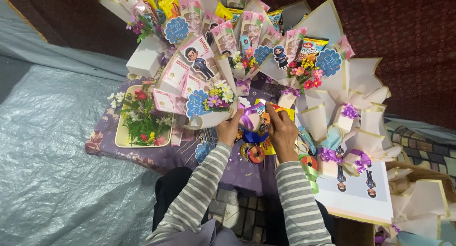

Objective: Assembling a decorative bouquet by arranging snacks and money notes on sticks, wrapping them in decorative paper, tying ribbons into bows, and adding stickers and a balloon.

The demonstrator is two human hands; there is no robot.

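Note:
My left hand (229,129) grips the wrapped base of a small white paper bouquet (209,103) with paper notes, a cartoon figure card and little flowers. A purple ribbon bow (247,117) is tied at its stem. My right hand (281,132) is closed just right of the bow, holding a small lighter with a bright flame (262,102) at the ribbon. Ribbon rolls (251,152) lie on the purple cloth below both hands.
Several finished white-wrapped bouquets (304,61) with snack packets and notes fan across the back. A tray of loose artificial flowers (141,120) sits at the left. White card with cartoon figures (356,189) lies at the right, green ribbon (308,167) beside it. Blue tarp (52,146) covers the floor.

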